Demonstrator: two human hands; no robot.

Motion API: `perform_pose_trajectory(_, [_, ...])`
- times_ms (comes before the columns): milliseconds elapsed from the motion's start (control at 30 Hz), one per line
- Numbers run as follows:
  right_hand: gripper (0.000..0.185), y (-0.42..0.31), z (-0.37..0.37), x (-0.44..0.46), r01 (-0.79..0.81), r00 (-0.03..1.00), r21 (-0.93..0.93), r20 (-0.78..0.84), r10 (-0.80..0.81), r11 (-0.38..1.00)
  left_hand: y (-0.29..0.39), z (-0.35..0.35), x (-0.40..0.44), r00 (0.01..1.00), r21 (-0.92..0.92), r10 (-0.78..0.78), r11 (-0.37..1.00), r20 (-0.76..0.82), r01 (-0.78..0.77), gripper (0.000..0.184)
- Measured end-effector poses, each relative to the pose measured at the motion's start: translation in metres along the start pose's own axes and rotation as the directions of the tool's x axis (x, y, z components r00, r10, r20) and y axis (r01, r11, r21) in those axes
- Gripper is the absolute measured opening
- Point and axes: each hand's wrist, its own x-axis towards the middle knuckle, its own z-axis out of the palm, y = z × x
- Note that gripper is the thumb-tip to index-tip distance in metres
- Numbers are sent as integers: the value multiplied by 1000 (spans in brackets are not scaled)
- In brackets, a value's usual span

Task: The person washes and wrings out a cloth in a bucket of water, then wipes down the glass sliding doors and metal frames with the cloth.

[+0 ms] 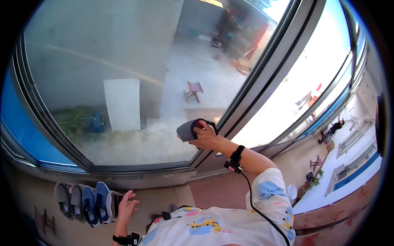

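My right hand (208,136) is raised against the large window pane (135,53), near its lower right frame. It is closed around a grey rounded pad (188,130) with a red part under the fingers; its exact kind does not show. The pad is at the glass, which looks hazy. Low on the left, my left hand (128,203) hangs in the air with its fingers apart and nothing in it. Close beside it stands a small rack (115,205) with blue sneakers (101,199) and grey slip-on shoes (76,201).
A metal window frame (262,61) runs diagonally past my right arm. A cable (256,203) trails from my wristband. Behind the glass are a white board (123,104) and a folding stool (193,91). Another person (331,131) stands far right. A wooden stool (44,221) sits lower left.
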Motion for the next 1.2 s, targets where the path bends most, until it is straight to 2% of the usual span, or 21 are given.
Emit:
perform_pose_trajectory(33, [24, 16, -12, 9, 62, 996, 14, -62, -61, 998, 7, 1, -2, 1000, 34, 19, 999, 0, -19, 50])
perform_pose_trajectory(133, [55, 106, -141, 89, -264, 914, -237, -371, 163, 935, 39, 9, -5, 991, 75, 129, 989, -26, -127, 47])
perform_pose_trajectory(200, [60, 196, -211, 130, -350, 743, -296, -665, 72, 889, 82, 19, -17, 980, 92, 196, 977, -39, -192, 46])
perform_pose_trajectory(233, [62, 202, -260, 156, -535, 672, -246, -704, 231, 808, 103, 26, -23, 963, 111, 267, 959, -35, -262, 45])
perform_pose_trajectory(300, [61, 234, -290, 185, -513, 529, -173, -835, 151, 841, 121, 38, -30, 956, 91, 289, 955, -59, -283, 44])
perform_pose_trajectory(367, [63, 221, -269, 193, -551, 544, -207, -824, 160, 809, 123, 46, -32, 937, 21, 345, 939, -55, -344, 45])
perform_pose_trajectory(400, [66, 185, -250, 197, -563, 626, -265, -755, 194, 783, 118, 48, -33, 936, 16, 344, 939, -68, -344, 45])
perform_pose_trajectory(433, [62, 176, -208, 184, -360, 801, -312, -586, 121, 879, 110, 50, -35, 940, -4, 332, 943, -79, -333, 44])
perform_pose_trajectory(467, [63, 130, -173, 186, -238, 777, -277, -629, 11, 931, 103, 54, -36, 943, -26, 320, 946, -88, -323, 43])
perform_pose_trajectory(533, [55, 52, -102, 155, 15, 964, -147, -259, -53, 989, 89, 57, -43, 950, -15, 292, 955, -108, -295, 43])
perform_pose_trajectory(567, [43, 28, -59, 134, 228, 960, -104, -141, -242, 968, 84, 56, -46, 955, 2, 268, 963, -127, -270, 42])
perform_pose_trajectory(633, [29, -13, -6, 101, 406, 904, -74, -114, -412, 911, 74, 56, -52, 954, -5, 253, 966, -158, -257, 43])
perform_pose_trajectory(700, [29, -8, 2, 93, 506, 845, 95, -255, -470, 858, 65, 54, -59, 948, -21, 229, 971, -222, -239, 43])
perform_pose_trajectory(767, [24, 15, -31, 113, 479, 872, 114, -173, -458, 870, 54, 48, -72, 955, -19, 181, 981, -235, -191, 43])
perform_pose_trajectory(833, [35, 57, -116, 154, 214, 961, 39, -190, -203, 976, 53, 42, -90, 927, -41, 161, 982, -338, -186, 43])
perform_pose_trajectory(867, [51, 82, -159, 175, -8, 958, -203, -283, -51, 979, 51, 37, -97, 926, -71, 141, 982, -351, -176, 44])
perform_pose_trajectory(933, [53, 167, -220, 218, -192, 714, -355, -690, -118, 915, 52, 28, -105, 918, -90, 129, 981, -375, -175, 45])
perform_pose_trajectory(1033, [52, 316, -300, 241, -470, 566, -272, -823, 50, 840, 65, 22, -112, 897, -130, 128, 971, -423, -199, 44])
perform_pose_trajectory(1067, [53, 355, -308, 236, -472, 695, -569, -710, -112, 673, 64, 19, -108, 894, -131, 136, 969, -426, -210, 44])
perform_pose_trajectory(1167, [68, 232, -253, 279, -500, 546, -314, -838, 12, 807, 53, 16, -96, 902, -193, 225, 931, -368, -311, 45])
perform_pose_trajectory(1200, [70, 161, -227, 293, -399, 608, -320, -794, -13, 859, 46, 11, -91, 902, -192, 228, 930, -366, -313, 45])
